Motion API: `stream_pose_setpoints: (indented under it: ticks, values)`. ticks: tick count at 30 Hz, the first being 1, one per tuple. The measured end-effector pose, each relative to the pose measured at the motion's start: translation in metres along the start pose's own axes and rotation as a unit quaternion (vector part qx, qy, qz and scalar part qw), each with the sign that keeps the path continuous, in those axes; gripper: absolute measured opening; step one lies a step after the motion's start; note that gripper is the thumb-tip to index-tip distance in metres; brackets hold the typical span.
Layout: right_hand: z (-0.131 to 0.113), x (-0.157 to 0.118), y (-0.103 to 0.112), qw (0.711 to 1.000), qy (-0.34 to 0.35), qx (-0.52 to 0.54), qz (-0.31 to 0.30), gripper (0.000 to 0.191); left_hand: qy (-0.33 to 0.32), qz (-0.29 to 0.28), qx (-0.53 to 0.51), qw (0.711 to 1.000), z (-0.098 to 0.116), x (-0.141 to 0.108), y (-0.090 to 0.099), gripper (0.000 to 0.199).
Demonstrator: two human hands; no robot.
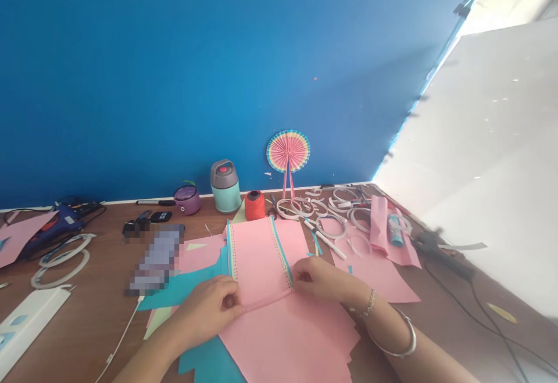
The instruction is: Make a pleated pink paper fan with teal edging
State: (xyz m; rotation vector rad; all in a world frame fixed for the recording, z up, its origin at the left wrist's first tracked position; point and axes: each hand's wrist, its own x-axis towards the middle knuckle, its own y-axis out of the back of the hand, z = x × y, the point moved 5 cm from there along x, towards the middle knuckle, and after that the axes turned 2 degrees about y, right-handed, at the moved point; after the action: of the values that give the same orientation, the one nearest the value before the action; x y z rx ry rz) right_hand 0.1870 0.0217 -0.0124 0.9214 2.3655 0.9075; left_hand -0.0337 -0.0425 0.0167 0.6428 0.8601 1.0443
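A pink paper sheet (pixel 258 255) with blue and yellow dotted borders along its sides lies in front of me. Its near edge is folded into a narrow strip. My left hand (pixel 220 301) is closed on the left end of that fold, thumb and fingers together. At the right end, my right hand (pixel 316 278) pinches the same fold beside the dotted border. Beneath the bordered sheet are more pink sheets (pixel 296 336), stacked unevenly, with blue paper (pixel 218 360) showing under them at the lower left.
A pink paper fan (pixel 288 151) stands against the blue wall. A turquoise flask (pixel 225 188), a purple pot (pixel 187 200) and a red thread spool (pixel 254 206) line the back. Tape rolls (pixel 331 226) lie right, a phone (pixel 157 258) left, a power strip (pixel 32 325) far left.
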Motion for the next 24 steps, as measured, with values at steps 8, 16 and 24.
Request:
stream_pose_setpoints:
  ticks: [8,16,24]
  values:
    - [-0.002,0.0,-0.001,1.0,0.001,-0.013,0.009,0.012,-0.013,0.006,-0.003,1.0,0.003,-0.002,0.001,0.009]
    - [-0.003,0.0,0.001,0.999,-0.019,-0.023,0.029,0.014,-0.013,0.024,-0.023,0.999,0.0,0.002,0.001,0.017]
    - [-0.001,0.003,-0.002,0.996,-0.047,-0.05,0.053,0.016,0.011,0.059,-0.008,0.998,-0.008,0.007,-0.003,0.016]
